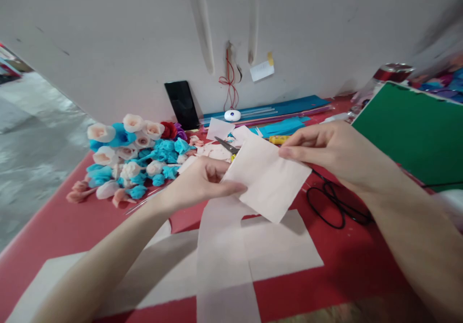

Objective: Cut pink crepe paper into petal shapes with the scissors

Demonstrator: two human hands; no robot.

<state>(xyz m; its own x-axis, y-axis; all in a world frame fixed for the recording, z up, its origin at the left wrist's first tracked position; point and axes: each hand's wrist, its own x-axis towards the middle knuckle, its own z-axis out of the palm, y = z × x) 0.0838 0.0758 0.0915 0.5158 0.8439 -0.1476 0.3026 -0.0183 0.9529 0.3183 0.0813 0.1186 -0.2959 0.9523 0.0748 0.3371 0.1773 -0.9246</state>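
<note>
Both hands hold one pale pink square of crepe paper (269,181) above a red table (58,226). My left hand (202,181) pinches its left corner between thumb and fingers. My right hand (331,152) pinches the upper right corner with fingers pressed together. Longer pale pink paper strips (224,265) lie flat on the table under the square.
A heap of blue, white and pink paper flowers (132,156) sits at the left. Scissors (226,145) lie behind the square, a black cord (334,202) loops at the right, a green sheet (415,130) stands far right. A dark phone (183,103) leans on the wall.
</note>
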